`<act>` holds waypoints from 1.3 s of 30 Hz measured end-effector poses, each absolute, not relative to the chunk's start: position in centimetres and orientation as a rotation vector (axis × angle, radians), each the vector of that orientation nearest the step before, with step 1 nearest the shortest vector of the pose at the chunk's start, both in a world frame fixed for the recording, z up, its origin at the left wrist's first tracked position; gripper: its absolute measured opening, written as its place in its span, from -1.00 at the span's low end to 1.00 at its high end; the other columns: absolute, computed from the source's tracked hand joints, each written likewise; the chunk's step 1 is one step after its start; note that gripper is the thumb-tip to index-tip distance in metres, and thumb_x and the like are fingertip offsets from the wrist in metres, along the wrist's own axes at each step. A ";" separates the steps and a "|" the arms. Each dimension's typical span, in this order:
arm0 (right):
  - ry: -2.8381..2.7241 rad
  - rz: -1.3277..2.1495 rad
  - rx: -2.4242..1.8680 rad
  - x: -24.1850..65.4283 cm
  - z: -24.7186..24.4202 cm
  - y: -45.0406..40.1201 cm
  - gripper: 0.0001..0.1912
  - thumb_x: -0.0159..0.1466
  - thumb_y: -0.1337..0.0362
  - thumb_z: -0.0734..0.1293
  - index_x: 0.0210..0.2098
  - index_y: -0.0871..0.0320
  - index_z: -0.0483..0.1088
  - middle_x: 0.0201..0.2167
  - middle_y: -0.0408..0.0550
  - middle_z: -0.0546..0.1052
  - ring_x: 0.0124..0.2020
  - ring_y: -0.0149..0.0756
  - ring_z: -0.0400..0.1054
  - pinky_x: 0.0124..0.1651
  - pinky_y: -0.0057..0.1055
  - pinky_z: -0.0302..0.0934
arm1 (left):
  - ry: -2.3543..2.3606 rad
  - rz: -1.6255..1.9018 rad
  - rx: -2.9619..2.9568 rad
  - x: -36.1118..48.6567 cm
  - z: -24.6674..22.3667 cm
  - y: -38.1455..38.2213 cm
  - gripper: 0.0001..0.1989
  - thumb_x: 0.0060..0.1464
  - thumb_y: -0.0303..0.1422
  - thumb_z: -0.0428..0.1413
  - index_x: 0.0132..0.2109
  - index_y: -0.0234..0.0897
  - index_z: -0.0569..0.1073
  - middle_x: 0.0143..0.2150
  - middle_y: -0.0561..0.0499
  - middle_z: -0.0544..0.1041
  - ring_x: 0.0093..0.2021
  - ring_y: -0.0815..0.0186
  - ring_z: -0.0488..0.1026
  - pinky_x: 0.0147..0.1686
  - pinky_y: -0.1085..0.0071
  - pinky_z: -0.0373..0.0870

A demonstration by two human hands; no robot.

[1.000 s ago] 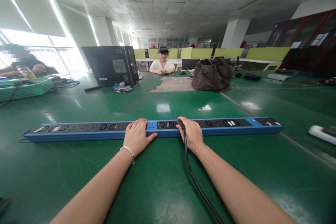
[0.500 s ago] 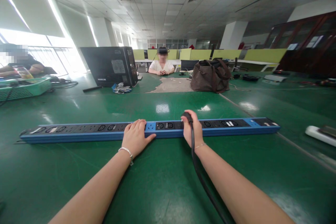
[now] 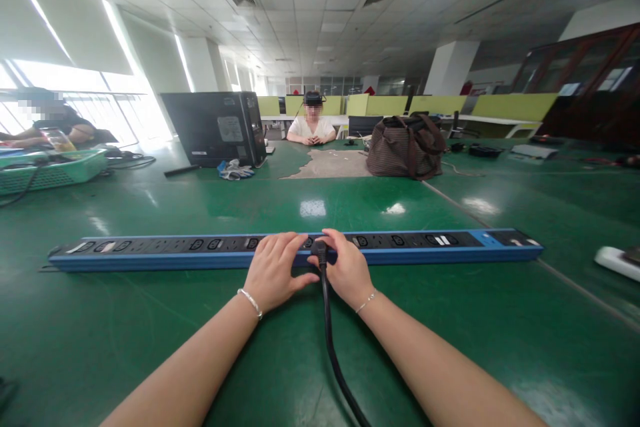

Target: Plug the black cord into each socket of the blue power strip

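Note:
A long blue and black power strip (image 3: 165, 260) lies across the green table. My right hand (image 3: 347, 268) grips the black plug (image 3: 319, 250) over the strip's middle, and the plug's thick cable (image 3: 333, 353) runs down toward me. Whether the plug sits in a socket cannot be made out. Just left of the plug, my left hand (image 3: 277, 268) rests on the strip with its thumb spread from the fingers and nothing held.
Farther back stand a black computer case (image 3: 215, 130), gloves (image 3: 235, 170) and a brown bag (image 3: 405, 147). A green basket (image 3: 55, 177) is at the left, a white power strip (image 3: 617, 262) at the right. Two people sit beyond, one across the table, one at far left.
My right hand has brought the plug left and down to the strip's middle. My left hand has shifted slightly right along the strip, its thumb now near the plug.

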State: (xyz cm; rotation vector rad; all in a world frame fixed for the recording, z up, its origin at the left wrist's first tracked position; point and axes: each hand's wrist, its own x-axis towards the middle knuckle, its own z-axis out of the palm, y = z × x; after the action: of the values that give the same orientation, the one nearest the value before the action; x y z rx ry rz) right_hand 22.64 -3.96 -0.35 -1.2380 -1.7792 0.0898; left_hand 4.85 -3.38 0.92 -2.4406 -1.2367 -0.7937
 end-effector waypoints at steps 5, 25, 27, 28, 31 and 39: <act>-1.966 -0.022 -1.033 21.8 -0.6 -4.6 -0.59 0.21 0.13 0.25 0.00 0.20 0.29 -0.17 0.07 0.54 -0.18 -0.20 0.42 -0.08 -0.28 0.27 | -1.084 -0.750 -2.428 5.7 1.4 -4.6 -0.62 0.18 -0.09 -0.13 -0.04 -0.18 0.41 -0.33 -0.03 0.47 -0.34 0.27 0.41 -0.33 0.34 0.29; -1.802 0.040 -1.304 23.9 -0.7 -2.9 -0.72 0.18 0.38 0.19 -0.12 0.12 0.36 -0.21 -0.11 0.57 -0.14 -0.26 0.42 -0.05 -0.29 0.22 | -1.478 -1.069 -2.404 1.1 1.2 -0.5 -0.64 0.19 -0.19 -0.08 0.02 -0.27 0.37 -0.10 -0.07 0.50 -0.08 0.26 0.43 -0.02 0.31 0.35; -1.809 0.035 -1.299 23.9 -0.8 -2.9 -0.73 0.18 0.38 0.19 -0.13 0.12 0.37 -0.21 -0.11 0.57 -0.15 -0.26 0.42 -0.05 -0.29 0.21 | -1.465 -1.031 -2.390 1.6 1.3 -0.7 -0.64 0.19 -0.19 -0.09 0.03 -0.27 0.37 -0.11 -0.07 0.50 -0.09 0.26 0.43 -0.02 0.30 0.35; -1.812 0.033 -1.298 23.9 -0.7 -2.9 -0.73 0.18 0.38 0.19 -0.14 0.12 0.37 -0.21 -0.11 0.57 -0.15 -0.26 0.42 -0.05 -0.29 0.21 | -1.460 -1.015 -2.380 1.8 1.4 -0.8 -0.64 0.20 -0.19 -0.09 0.03 -0.27 0.37 -0.12 -0.07 0.50 -0.10 0.26 0.43 -0.03 0.30 0.36; -1.815 0.030 -1.308 23.8 -0.7 -2.9 -0.73 0.18 0.39 0.20 -0.14 0.11 0.37 -0.21 -0.10 0.57 -0.15 -0.26 0.41 -0.06 -0.29 0.20 | -1.437 -0.959 -2.349 2.1 1.7 -1.1 -0.64 0.20 -0.21 -0.09 0.04 -0.28 0.37 -0.14 -0.07 0.51 -0.13 0.25 0.43 -0.05 0.31 0.36; -1.836 0.011 -1.316 23.8 -0.8 -2.8 -0.74 0.17 0.40 0.21 -0.16 0.12 0.39 -0.21 -0.11 0.56 -0.16 -0.26 0.40 -0.07 -0.30 0.19 | -1.393 -0.784 -2.322 2.8 2.1 -1.6 -0.64 0.19 -0.22 -0.08 0.03 -0.26 0.40 -0.17 -0.07 0.52 -0.18 0.22 0.42 -0.12 0.25 0.38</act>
State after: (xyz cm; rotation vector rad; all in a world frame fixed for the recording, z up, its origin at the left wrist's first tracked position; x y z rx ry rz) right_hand 23.79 -2.83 -0.79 -1.3156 -1.8363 0.0113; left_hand 2.82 -1.63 2.07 -2.3222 -1.3932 -0.7839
